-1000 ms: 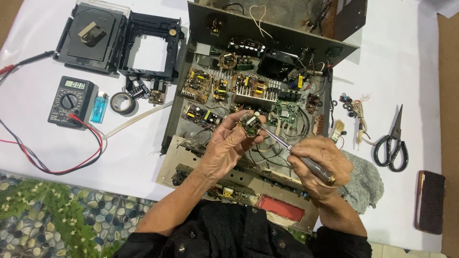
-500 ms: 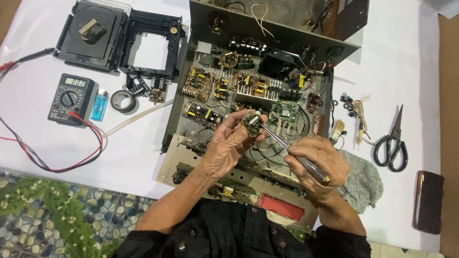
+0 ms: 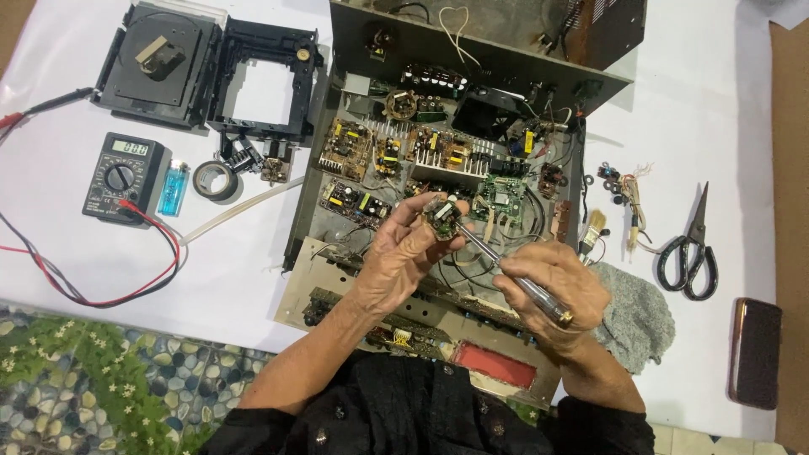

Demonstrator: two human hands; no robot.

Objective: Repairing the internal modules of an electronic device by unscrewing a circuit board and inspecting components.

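Left hand (image 3: pixel 404 261) is pinching a small round board (image 3: pixel 441 216) over the open chassis (image 3: pixel 320 211). Right hand (image 3: pixel 552 291) is gripping a screwdriver (image 3: pixel 506 270), tip touching the board. Scissors (image 3: pixel 689 248) are lying far right.

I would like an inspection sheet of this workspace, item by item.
Surface: white table cover.
Job's things: small round circuit part in left hand; screwdriver in right hand, tip at the part; open chassis with boards.
Clutter: multimeter, blue lighter, tape roll, scissors, brush, grey cloth, dark phone, black disc drive.
Grips: both hands closed on their things.
Cables: red and black leads.
Surroundings: pebble-pattern floor.
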